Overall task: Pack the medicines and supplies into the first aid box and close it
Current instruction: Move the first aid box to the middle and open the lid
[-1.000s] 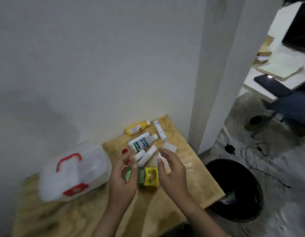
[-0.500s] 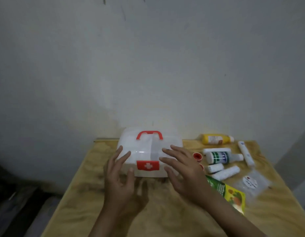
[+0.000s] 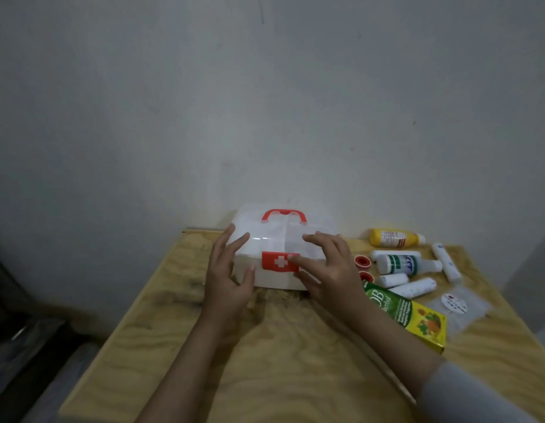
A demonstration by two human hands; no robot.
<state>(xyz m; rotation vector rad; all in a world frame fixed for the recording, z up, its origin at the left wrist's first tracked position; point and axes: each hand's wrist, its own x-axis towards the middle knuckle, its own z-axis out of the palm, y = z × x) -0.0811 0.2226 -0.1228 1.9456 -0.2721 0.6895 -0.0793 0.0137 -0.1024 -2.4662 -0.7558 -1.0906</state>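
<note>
At frame centre, a person's left hand [image 3: 227, 277] and right hand [image 3: 326, 267] rest spread-fingered, gripping nothing, on the closed box [image 3: 277, 239], the right over its red latch [image 3: 278, 261]. Right of it, bottles [image 3: 408, 264] and a carton [image 3: 414, 319] lie unpacked; a sharp tug at the latch could shove the box into them.

A plywood table [image 3: 295, 361] bears a white first aid box [image 3: 277, 254], bottles [image 3: 405, 264], and a green-yellow carton [image 3: 408, 315].
</note>
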